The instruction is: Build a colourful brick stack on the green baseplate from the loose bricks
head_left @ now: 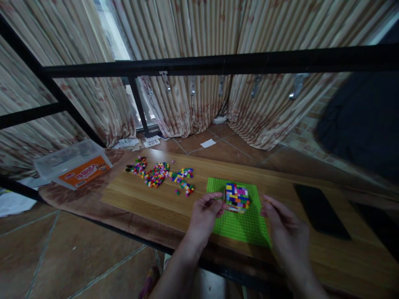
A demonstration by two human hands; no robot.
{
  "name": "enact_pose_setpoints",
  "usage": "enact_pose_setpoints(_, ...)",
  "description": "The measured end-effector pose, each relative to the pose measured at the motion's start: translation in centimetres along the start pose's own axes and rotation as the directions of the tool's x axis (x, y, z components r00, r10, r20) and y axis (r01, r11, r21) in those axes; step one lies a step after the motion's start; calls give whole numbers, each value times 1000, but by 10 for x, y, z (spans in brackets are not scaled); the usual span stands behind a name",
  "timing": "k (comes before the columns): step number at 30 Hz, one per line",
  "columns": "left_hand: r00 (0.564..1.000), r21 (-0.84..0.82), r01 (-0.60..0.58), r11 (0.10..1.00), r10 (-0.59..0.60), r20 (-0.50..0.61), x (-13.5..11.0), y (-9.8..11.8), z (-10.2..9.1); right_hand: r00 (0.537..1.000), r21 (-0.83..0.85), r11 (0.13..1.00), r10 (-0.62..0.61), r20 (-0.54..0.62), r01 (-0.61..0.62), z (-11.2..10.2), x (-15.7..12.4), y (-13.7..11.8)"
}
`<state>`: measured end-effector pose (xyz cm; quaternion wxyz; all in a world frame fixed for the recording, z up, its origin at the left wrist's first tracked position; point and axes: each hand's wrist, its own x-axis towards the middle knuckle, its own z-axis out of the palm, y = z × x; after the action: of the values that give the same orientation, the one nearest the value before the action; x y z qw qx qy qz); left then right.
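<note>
A box-like structure of small multicoloured toy bricks (237,195) stands on a bright green studded baseplate (240,230). My left hand (205,214) is at its left side, thumb and fingers closed against the edge of the bricks. To the right of the structure, over the baseplate's right edge, my right hand (288,228) is held apart from it with thumb and forefinger pinched together. Whatever sits in that pinch is too small and dim to name. Loose toy bricks (157,174) in many colours lie in heaps to the left on the wooden board.
The wooden board (131,195) rests on a brown cloth-covered surface (140,226). A clear plastic box (73,162) with an orange label stands at far left. Dark flat panels (321,211) lie at right. A black metal rail (199,66) crosses behind, before striped curtains (187,37).
</note>
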<state>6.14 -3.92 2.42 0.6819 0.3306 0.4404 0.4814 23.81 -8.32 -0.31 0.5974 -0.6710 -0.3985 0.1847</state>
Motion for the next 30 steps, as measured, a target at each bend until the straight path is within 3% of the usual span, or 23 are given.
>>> enact_pose_setpoints(14, 1000, 112, 2, 994, -1, -6, 0, -2, 0, 981, -16, 997, 82, 178, -81, 7, -1, 2)
enact_pose_setpoints(20, 1000, 141, 21, 990, -18, -20, -1, 0, 0, 978, -81, 997, -2, 209, 19, 12, -3, 6)
enact_pose_setpoints(27, 1000, 137, 9, 991, -7, -16, -1, -2, -1, 961, -199, 954, -181, 208, 223, 11, -6, -5)
enact_pose_setpoints(30, 1000, 132, -4, 991, 5, -9, -1, -2, -1, 958, -232, 941, -198, 208, 245, 12, -6, -2)
